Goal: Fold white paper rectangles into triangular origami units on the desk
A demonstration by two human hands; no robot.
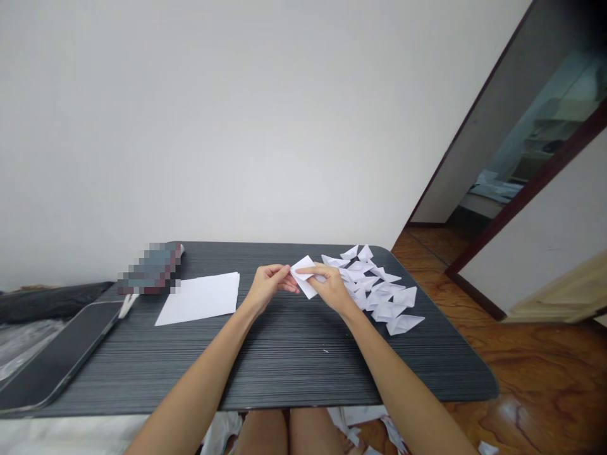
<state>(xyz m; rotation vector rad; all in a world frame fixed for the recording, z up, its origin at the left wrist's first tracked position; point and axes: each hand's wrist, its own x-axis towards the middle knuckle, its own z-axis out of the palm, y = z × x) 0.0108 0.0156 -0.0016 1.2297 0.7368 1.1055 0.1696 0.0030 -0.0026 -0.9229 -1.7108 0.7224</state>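
A small folded white paper (306,264), diamond-shaped, is held up between my two hands above the middle of the dark table. My left hand (271,284) pinches its left corner between thumb and forefinger, the other fingers bent beneath. From the right, my right hand (331,287) grips the same paper, with its forefinger lying across the face. Just right of that hand lies a cluster of folded white paper boats (379,294). To the left of my left hand rests a stack of flat white paper sheets (202,298).
A dark striped table (294,360) stands against a pale wall. At its left are a blurred-out flat object (152,268) and a dark, flat, tablet-like panel (57,354). Paper scraps (363,414) lie on the wooden floor below. A doorway opens at the right.
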